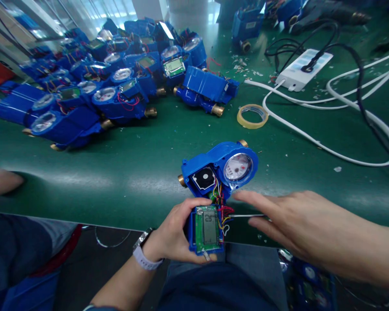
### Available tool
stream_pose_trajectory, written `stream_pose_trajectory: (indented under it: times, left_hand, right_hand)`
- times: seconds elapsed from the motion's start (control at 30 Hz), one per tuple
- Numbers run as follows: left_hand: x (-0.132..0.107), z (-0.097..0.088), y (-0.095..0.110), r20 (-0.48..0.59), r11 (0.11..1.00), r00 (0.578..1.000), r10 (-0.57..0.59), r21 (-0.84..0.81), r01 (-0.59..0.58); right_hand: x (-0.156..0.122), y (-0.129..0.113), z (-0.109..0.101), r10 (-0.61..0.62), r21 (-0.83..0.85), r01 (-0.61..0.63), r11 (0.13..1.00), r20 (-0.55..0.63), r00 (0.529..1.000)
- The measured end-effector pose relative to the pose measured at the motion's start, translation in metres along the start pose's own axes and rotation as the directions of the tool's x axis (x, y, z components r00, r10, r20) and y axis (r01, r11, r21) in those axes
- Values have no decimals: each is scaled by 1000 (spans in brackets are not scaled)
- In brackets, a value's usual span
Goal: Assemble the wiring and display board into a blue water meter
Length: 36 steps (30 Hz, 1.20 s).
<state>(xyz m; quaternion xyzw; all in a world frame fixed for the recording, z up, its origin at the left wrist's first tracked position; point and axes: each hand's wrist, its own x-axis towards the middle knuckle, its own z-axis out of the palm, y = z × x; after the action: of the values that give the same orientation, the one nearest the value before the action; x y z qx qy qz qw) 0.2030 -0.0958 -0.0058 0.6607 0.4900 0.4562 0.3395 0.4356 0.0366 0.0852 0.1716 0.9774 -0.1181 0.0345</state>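
Wrapped around the blue-framed display module, my left hand is closed. The module's green circuit board carries an LCD showing digits. Colored wires run from it into an open water meter lying on the table just beyond. The meter has a blue housing, a round dial, brass ends and an uncovered compartment. My right hand is closed on a thin metal tool, whose tip is at the wires; its exact kind is hidden by the fingers. The right index finger reaches close to the meter's lower edge.
Many blue water meters crowd the table's left and back. A yellow tape roll, a white power strip and looping cables are to the right. Another person's arm rests at the left edge.
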Motion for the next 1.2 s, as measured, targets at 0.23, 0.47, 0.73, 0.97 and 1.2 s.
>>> stream_pose_trajectory:
  times: [0.23,0.47,0.73,0.97,1.2]
  left_hand:
    - [-1,1,0,-6,997,1000,13,75,-12]
    - [3,-3,1,15,978,996,93,188,-94]
    - [5,-3,2,11,963,992,125,240,-124]
    - [7,-1,3,7,969,992,124,213,-123]
    - [5,-3,3,16,963,993,114,244,-114]
  right_hand:
    - [11,1,-1,-179,3,180,984,-90,980]
    - [16,3,-1,-267,-98,254,962,-157,951]
    - [14,-6,-6,-363,-216,316,924,-237,901]
    - [22,4,4,-425,-230,369,900,-289,858]
    - [27,17,13,-484,-228,429,874,-341,806]
